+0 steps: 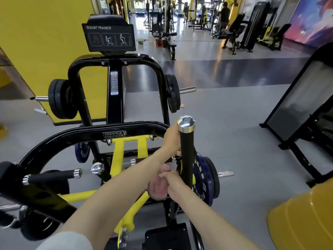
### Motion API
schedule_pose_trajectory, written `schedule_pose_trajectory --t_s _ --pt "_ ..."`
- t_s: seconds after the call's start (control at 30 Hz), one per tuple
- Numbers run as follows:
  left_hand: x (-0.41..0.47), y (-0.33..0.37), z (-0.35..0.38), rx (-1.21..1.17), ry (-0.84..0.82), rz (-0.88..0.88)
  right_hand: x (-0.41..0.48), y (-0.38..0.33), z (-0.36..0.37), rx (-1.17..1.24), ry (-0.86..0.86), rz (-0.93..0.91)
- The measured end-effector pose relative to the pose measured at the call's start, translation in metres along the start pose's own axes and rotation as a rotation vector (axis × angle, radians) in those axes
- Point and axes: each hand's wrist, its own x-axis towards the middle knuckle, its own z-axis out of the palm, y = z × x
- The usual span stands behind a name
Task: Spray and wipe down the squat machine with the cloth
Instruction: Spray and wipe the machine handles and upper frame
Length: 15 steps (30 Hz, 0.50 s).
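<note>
The black and yellow squat machine fills the left and middle of the head view. Its upright black handle with a chrome cap stands in front of me. My right hand presses a pink cloth against the lower left side of this handle. My left hand is higher up, just left of the handle, closed around a spray bottle. Only the bottle's orange nozzle shows clearly above the chrome cap; the rest is hidden by my hand and the handle.
A blue weight plate hangs right of the handle, black plates at the far left. Another black machine stands to the right, a yellow object at the lower right. A person is far back among other machines.
</note>
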Motion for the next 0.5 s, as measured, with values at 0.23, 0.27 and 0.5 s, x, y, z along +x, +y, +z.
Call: schedule_pose_trajectory --t_s 0.23,0.27,0.5 --pt "-0.047 -0.04 -0.048 -0.004 0.276 -0.01 -0.011 0.009 0.01 -0.128 -0.063 -0.078" --pt "-0.056 -0.043 -0.055 0.016 0.285 -0.032 -0.013 0.012 0.012 -0.099 -0.102 -0.078" --pt "-0.137 -0.087 -0.07 0.123 0.316 -0.214 -0.037 0.049 0.03 -0.112 -0.243 0.145"
